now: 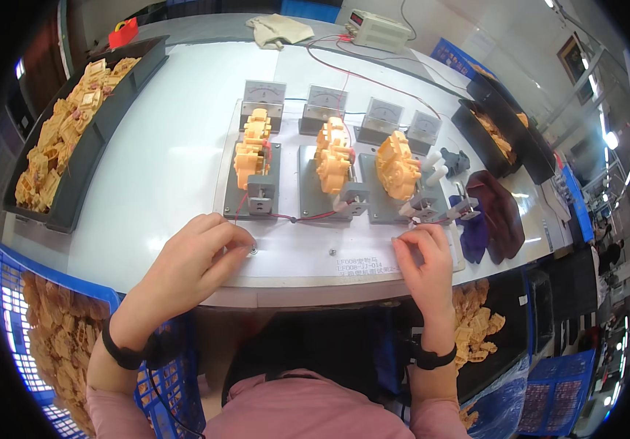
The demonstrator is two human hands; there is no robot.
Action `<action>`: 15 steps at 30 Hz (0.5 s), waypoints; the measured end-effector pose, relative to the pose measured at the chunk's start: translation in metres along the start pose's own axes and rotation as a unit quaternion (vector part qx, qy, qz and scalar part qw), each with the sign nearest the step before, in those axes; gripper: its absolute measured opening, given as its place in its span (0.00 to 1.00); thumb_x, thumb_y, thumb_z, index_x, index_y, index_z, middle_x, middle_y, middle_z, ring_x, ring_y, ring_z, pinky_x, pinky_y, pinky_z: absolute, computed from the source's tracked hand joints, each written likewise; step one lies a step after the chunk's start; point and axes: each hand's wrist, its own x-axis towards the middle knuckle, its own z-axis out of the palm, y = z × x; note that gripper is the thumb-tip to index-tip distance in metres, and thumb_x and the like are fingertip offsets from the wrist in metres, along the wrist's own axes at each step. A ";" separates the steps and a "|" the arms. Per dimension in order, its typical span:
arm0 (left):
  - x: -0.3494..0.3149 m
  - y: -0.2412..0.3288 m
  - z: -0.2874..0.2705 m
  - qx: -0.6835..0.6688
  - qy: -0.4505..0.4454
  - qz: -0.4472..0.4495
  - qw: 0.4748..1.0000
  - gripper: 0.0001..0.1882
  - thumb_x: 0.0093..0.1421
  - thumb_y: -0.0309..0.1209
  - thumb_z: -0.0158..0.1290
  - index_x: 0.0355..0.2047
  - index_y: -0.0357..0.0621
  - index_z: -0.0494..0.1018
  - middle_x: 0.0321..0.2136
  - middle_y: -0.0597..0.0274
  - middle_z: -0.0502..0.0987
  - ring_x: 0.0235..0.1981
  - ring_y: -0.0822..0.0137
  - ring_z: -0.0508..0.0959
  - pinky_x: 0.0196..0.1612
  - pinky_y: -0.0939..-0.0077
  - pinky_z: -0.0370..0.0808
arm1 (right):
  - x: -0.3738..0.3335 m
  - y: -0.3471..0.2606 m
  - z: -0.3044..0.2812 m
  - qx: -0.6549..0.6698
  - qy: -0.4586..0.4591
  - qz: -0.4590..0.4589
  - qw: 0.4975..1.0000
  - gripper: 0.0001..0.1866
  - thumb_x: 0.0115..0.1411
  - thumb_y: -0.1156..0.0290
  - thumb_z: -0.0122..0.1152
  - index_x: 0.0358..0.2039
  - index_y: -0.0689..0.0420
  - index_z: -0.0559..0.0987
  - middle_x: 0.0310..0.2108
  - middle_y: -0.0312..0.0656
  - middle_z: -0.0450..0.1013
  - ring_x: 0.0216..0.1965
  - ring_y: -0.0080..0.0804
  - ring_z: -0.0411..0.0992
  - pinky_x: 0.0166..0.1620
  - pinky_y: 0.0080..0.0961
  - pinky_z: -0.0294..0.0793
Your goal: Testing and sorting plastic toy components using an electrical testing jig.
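Three yellow-orange plastic gearboxes (254,150), (332,157), (398,167) stand on dark grey test fixtures in a row, each with a metal clamp block (260,194) at its near end. My left hand (201,256) rests by the board's near left, fingers curled and tips close together beside a small screw (254,250), with nothing visible in them. At the near right, in front of the third fixture, my right hand (426,257) is loosely bent, thumb and fingers apart and holding nothing visible. Red wires (315,217) run along the clamp blocks.
Analog meters (264,95) stand behind the fixtures. A long black bin (88,157) of yellow parts lies left; black trays (501,124) lie right. Dark cloths (494,216) sit beside the board. A power supply (377,31) and beige cloth (280,31) are behind. A blue crate (110,289) stands below left.
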 end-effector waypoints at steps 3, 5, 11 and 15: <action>0.000 0.002 -0.001 -0.026 -0.012 -0.020 0.999 0.07 0.60 0.26 0.58 0.39 0.42 0.77 0.33 0.59 0.73 0.35 0.62 0.74 0.41 0.70 0.72 | -0.004 0.001 0.000 0.003 -0.004 0.016 1.000 0.06 0.55 0.75 0.70 0.30 0.59 0.80 0.34 0.43 0.72 0.37 0.42 0.72 0.42 0.34 0.71; 0.000 0.002 -0.001 -0.045 -0.012 -0.037 0.998 0.07 0.59 0.27 0.59 0.39 0.42 0.77 0.32 0.60 0.73 0.35 0.62 0.73 0.41 0.71 0.71 | -0.006 0.002 0.001 0.009 -0.001 0.018 1.000 0.06 0.55 0.75 0.70 0.30 0.59 0.80 0.33 0.42 0.72 0.37 0.42 0.72 0.42 0.34 0.71; 0.001 0.001 0.002 -0.043 0.001 -0.038 0.998 0.07 0.59 0.26 0.60 0.37 0.41 0.77 0.32 0.60 0.74 0.35 0.63 0.74 0.40 0.71 0.72 | -0.005 0.001 0.003 0.019 0.011 0.017 1.000 0.06 0.54 0.76 0.70 0.30 0.59 0.80 0.32 0.42 0.72 0.35 0.41 0.72 0.41 0.33 0.71; 0.002 0.001 0.005 -0.050 0.001 -0.044 0.998 0.08 0.59 0.28 0.60 0.37 0.40 0.77 0.32 0.58 0.74 0.37 0.59 0.75 0.40 0.68 0.73 | -0.004 0.002 0.002 0.022 0.017 0.005 1.000 0.06 0.54 0.75 0.70 0.30 0.58 0.80 0.31 0.41 0.72 0.34 0.40 0.73 0.40 0.33 0.71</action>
